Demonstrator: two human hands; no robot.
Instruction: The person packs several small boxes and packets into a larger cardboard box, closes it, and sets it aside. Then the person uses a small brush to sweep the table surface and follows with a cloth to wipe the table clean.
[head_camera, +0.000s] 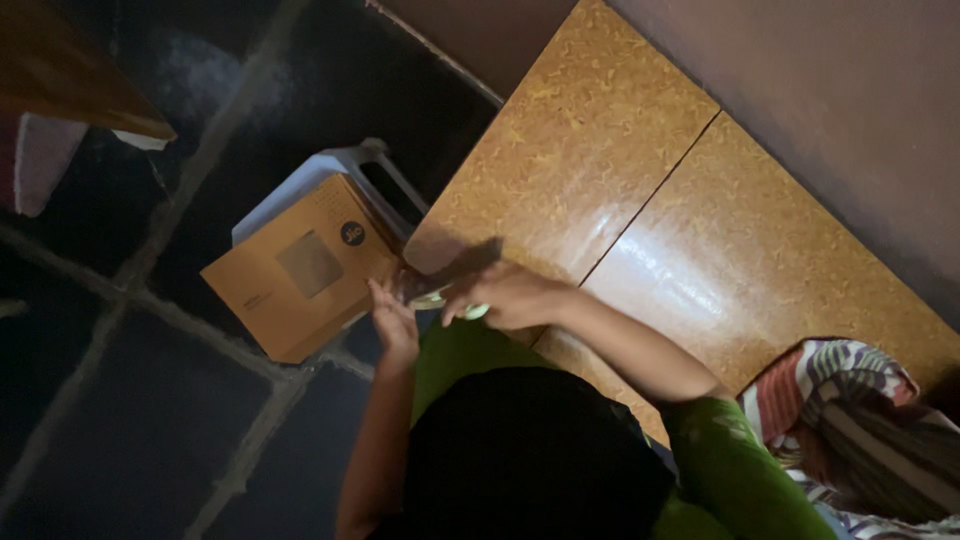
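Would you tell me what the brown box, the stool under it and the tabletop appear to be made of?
The brown box looks like matte cardboard: flat tan panels, folded edges. The stool seems moulded plastic, pale and smooth. The tabletop looks like glossy speckled laminate, with shiny reflections and a seam; the core is hidden.

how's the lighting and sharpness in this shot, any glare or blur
Head view: dim overall, the dark tiled floor nearly black; bright glare streaks on the glossy speckled tabletop; the hands throw a hard shadow on it; left hand and right hand are slightly soft, so the small pale object between them is unclear; the cardboard box reads sharper.
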